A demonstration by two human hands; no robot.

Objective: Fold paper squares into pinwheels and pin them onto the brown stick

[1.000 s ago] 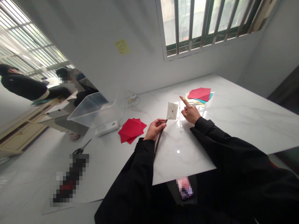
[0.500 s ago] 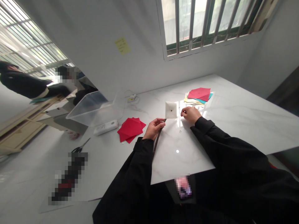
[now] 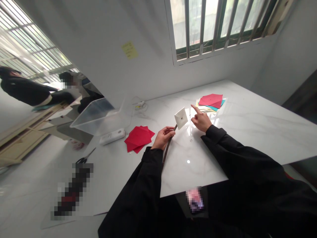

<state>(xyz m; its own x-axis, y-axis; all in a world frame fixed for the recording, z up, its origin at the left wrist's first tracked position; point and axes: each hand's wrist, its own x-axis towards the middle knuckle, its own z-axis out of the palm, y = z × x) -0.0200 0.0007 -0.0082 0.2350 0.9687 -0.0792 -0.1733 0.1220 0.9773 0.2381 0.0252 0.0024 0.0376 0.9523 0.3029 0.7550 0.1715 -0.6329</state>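
In my left hand (image 3: pixel 163 137) is a thin brown stick (image 3: pixel 167 150), pinched near its upper end by thumb and fingers. At the stick's top sits a cream paper square (image 3: pixel 180 115), folded like a small pinwheel, with a dark pin at its centre. To the right of the square is my right hand (image 3: pixel 201 121), its index finger stretched out past the paper and the other fingers curled. It appears to hold nothing and is apart from the paper. A tiny round piece (image 3: pixel 191 140) lies on the table below the hands.
Red paper sheets (image 3: pixel 139 138) lie left of my left hand, beside a white power strip (image 3: pixel 112 136) and a clear plastic bin (image 3: pixel 95 115). Scissors (image 3: pixel 83 160) rest farther left. Red, teal and cream sheets (image 3: pixel 211 100) are piled at the back. Two people sit at the far left.
The cream paper square has turned on its pin and now stands tilted. My right index finger has extended from a curled position. My left hand has stayed in place.
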